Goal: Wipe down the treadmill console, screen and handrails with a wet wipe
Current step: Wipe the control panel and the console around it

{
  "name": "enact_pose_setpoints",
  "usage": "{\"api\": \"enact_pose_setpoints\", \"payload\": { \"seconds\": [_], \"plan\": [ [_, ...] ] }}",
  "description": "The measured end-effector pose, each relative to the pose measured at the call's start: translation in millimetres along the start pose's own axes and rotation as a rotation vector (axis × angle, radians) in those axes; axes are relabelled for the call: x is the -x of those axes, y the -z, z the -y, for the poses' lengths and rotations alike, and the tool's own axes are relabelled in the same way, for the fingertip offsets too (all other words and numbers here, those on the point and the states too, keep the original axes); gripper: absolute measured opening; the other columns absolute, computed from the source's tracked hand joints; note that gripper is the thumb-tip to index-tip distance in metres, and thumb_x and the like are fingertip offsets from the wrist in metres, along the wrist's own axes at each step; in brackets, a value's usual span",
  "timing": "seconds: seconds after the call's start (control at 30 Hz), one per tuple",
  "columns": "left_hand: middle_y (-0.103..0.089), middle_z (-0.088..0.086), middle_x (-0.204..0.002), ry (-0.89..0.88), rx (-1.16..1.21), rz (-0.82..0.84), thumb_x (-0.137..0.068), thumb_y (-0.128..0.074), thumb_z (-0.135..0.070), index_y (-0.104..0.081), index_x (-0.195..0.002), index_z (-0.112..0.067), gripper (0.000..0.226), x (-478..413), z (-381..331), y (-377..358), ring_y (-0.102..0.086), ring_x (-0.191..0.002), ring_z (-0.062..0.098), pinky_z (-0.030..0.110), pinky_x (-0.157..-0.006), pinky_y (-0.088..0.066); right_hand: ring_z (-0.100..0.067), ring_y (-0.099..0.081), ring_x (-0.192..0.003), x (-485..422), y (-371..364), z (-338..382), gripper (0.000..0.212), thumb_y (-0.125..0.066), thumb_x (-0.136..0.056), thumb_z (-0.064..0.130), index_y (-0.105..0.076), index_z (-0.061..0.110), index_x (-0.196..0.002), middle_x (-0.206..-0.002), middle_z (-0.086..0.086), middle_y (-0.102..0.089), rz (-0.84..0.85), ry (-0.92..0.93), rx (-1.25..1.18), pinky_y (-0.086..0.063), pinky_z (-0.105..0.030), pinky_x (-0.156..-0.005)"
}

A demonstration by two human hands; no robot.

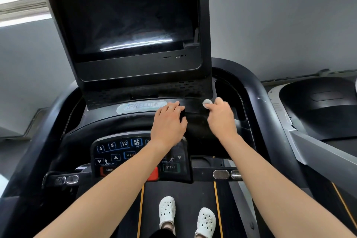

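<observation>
The right hand (221,116) pinched one wadded wipe (206,102) in curled fingertips at the console (195,123) ledge, just below the base of the screen (125,15). The left hand (169,121) rested flat beside it, fingers relaxed and holding nothing. The ledge's long axis ran left to right under both hands. From the wipe, the screen lay above and to the left. The right handrail (270,121) lay near on the right, and the left handrail (44,137) lay well apart. Count: one wipe, one screen, one console, two handrails, two hands.
</observation>
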State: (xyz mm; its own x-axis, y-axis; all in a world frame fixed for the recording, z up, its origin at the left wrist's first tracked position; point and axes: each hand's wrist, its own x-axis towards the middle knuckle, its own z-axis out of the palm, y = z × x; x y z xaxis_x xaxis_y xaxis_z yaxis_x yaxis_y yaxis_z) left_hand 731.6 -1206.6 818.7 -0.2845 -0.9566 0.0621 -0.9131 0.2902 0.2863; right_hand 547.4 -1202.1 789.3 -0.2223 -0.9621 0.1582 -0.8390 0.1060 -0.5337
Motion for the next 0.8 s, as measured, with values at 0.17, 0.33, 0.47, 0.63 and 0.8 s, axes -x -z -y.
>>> {"api": "enact_pose_setpoints", "payload": {
  "seconds": [0.17, 0.33, 0.47, 0.63, 0.8],
  "plan": [
    [-0.044, -0.006, -0.157, 0.008, 0.011, -0.001, -0.105, -0.045, -0.039, -0.054, -0.147, -0.023, 0.046, 0.4, -0.3, -0.8, -0.031, -0.149, 0.014, 0.036, -0.125, -0.019, -0.033, -0.055, -0.098, 14.9, 0.5, -4.8, 0.031, -0.051, -0.096, 0.0, -0.071, 0.011, -0.118, -0.104, -0.012, -0.057, -0.006, -0.127, -0.098, -0.049, -0.041, -0.083],
    [-0.044, -0.005, -0.158, 0.001, 0.005, -0.001, -0.105, -0.045, -0.039, -0.053, -0.148, -0.022, 0.047, 1.2, -1.4, 1.3, -0.031, -0.148, 0.013, 0.035, -0.123, -0.019, -0.016, -0.043, -0.082, 31.3, -7.3, 15.0, 0.039, -0.056, -0.094, -0.004, -0.07, 0.017, -0.124, -0.086, 0.007, -0.039, -0.059, 0.129, -0.018, -0.051, -0.031, -0.073],
    [-0.044, -0.003, -0.158, -0.006, 0.019, 0.012, -0.105, -0.045, -0.036, -0.054, -0.147, -0.02, 0.045, 1.3, -0.7, 2.0, -0.032, -0.148, 0.015, 0.035, -0.123, -0.02, -0.017, -0.045, -0.08, 45.6, -12.2, 14.6, 0.038, -0.06, -0.094, -0.003, -0.068, 0.016, -0.126, -0.086, 0.008, -0.039, -0.064, 0.208, -0.028, -0.051, -0.031, -0.068],
    [-0.047, -0.001, -0.155, -0.033, 0.062, 0.054, -0.104, -0.047, -0.031, -0.058, -0.143, -0.02, 0.042, 0.6, 7.2, 2.1, -0.035, -0.146, 0.016, 0.037, -0.123, -0.024, -0.022, -0.054, -0.081, 57.7, -7.8, -9.6, 0.02, -0.061, -0.097, 0.005, -0.077, 0.009, -0.107, -0.084, 0.004, -0.048, -0.202, -0.134, -0.212, -0.052, -0.039, -0.073],
    [-0.048, 0.0, -0.154, -0.049, 0.068, 0.071, -0.102, -0.052, -0.028, -0.059, -0.143, -0.02, 0.042, 0.7, 11.5, 5.8, -0.039, -0.144, 0.018, 0.037, -0.123, -0.027, -0.015, -0.055, -0.08, 47.5, -14.3, 27.7, 0.017, -0.061, -0.099, 0.011, -0.077, 0.013, -0.105, -0.086, 0.003, -0.052, -0.125, -0.126, -0.291, -0.053, -0.032, -0.074]
  ]
}}
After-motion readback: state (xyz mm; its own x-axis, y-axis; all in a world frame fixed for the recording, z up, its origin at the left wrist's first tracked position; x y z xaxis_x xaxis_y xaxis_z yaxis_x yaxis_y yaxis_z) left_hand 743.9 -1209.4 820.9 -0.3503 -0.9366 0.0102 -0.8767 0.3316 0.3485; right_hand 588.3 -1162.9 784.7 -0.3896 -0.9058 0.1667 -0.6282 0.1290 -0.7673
